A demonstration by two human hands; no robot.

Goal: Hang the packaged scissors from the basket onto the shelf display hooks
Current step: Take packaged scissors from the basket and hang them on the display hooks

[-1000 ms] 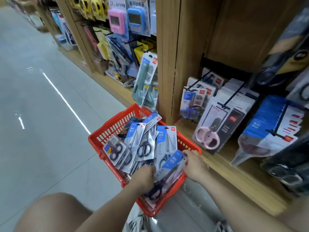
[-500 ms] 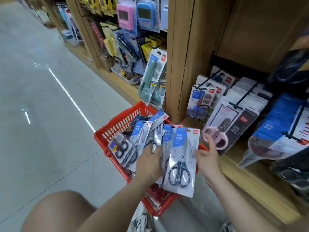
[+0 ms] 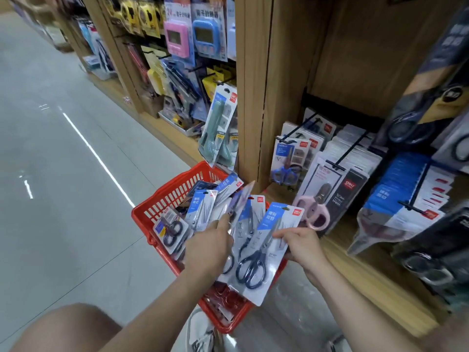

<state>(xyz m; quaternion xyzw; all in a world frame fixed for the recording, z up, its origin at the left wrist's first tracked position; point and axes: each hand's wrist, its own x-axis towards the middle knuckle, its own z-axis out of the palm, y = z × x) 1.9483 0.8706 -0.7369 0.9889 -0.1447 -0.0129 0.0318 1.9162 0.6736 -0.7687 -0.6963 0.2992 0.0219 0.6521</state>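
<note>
Tilted since half a second ago, the pack of scissors (image 3: 264, 247) now leans its top toward the shelf instead of standing upright.

Head view: a red plastic basket (image 3: 162, 201) sits on the shop floor. Above its right rim, the right hand (image 3: 302, 246) pinches the pack's right edge, thumb in front and fingers behind. Over the basket's middle, the left hand (image 3: 210, 247) curls round the edge of more packs (image 3: 247, 214). Right of the basket and higher, black hooks (image 3: 352, 146) jut from the wooden shelf (image 3: 355, 270), already loaded. The nearest one carries pink scissors (image 3: 314, 217).

The pack looks light: stiff card under a clear, probably slippery blister, with the weight low at the black handles. Holding the card's side edge seems best, as it leaves the hang hole at the top free for a hook.

Writing: a red "deli" logo sits in the card's top corner. White Chinese characters on its blue header are too small to read surely. The pink scissors' pack shows "deli" and "170". Far above the basket, a timer pack (image 3: 176, 39) bears "24".
</note>
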